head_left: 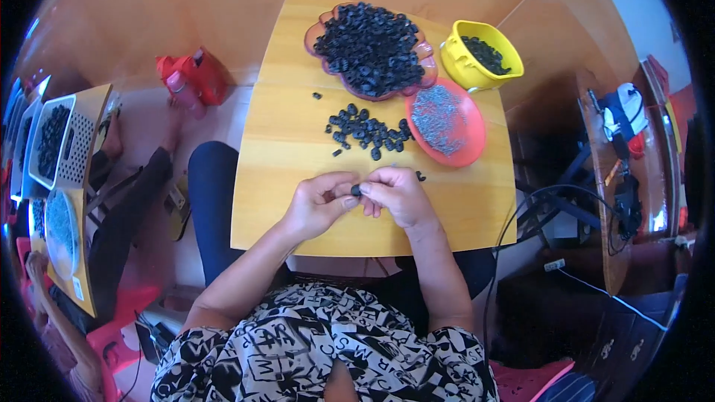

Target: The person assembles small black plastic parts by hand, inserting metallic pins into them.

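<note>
I'm pinching one small black piece (356,190) with left hand (320,205) and right hand (393,195), both clamping it, over the table's (261,216) near side. Probably I'm working it by hand; next move likely needs steady fingertips.

**A Single Fisheye View, Looking Down From the Head**

The view comes from the left of two wide cameras worn side by side on the head. It faces steeply down and forward, over the wearer's patterned shirt (320,342) at the lower edge, with the tabletop (279,126) in the middle. It is near enough to put the fingers (375,190) close to centre, yet wide enough to take in the wall (194,7) beyond and a second tabletop (84,279) far left (straight edges bend toward the dark, round rim).
</note>
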Tool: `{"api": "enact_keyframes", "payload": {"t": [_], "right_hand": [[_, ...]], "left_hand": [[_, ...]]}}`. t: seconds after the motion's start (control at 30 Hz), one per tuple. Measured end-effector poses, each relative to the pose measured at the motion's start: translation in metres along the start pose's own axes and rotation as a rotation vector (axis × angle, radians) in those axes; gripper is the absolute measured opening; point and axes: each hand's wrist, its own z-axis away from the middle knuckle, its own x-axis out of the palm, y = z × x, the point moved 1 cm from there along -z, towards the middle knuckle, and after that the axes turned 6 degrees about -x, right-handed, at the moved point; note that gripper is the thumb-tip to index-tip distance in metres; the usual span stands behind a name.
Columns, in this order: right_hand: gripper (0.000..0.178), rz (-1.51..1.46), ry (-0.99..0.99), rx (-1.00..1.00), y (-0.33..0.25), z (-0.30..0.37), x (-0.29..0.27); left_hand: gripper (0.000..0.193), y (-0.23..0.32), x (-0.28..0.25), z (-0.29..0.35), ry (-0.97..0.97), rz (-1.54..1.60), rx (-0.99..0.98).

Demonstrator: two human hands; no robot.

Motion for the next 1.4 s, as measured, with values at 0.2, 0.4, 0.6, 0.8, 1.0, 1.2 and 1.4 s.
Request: {"api": "enact_keyframes", "payload": {"t": [0.2,0.4,0.6,0.8,1.0,1.2,1.4], "right_hand": [[0.011,-0.608,0.454,-0.241,-0.061,-0.056,-0.123],[0.016,-0.538,0.879,-0.314,-0.114,-0.084,-0.211],[0.015,0.381,0.705,-0.255,-0.064,-0.018,-0.108],[0.008,1.02,0.464,-0.405,-0.007,0.015,-0.057],[0.01,1.171,0.438,-0.544,-0.008,0.017,-0.048],[0.01,1.223,0.404,-0.568,-0.007,0.021,-0.045],[0.01,1.146,0.527,-0.576,-0.018,0.035,-0.069]], "left_hand": [[0.028,0.002,-0.001,0.005,0.17,0.11,0.088],[0.021,0.007,-0.005,0.0,0.314,-0.263,0.307],[0.021,0.01,-0.016,-0.005,0.547,-0.303,0.346],[0.022,0.032,-0.024,-0.019,0.462,-0.629,0.181],[0.006,0.033,0.005,-0.054,0.431,-1.084,0.607],[0.009,0.019,0.032,-0.075,0.398,-1.218,0.608],[0.018,0.019,0.025,-0.072,0.305,-1.226,0.489]]}}
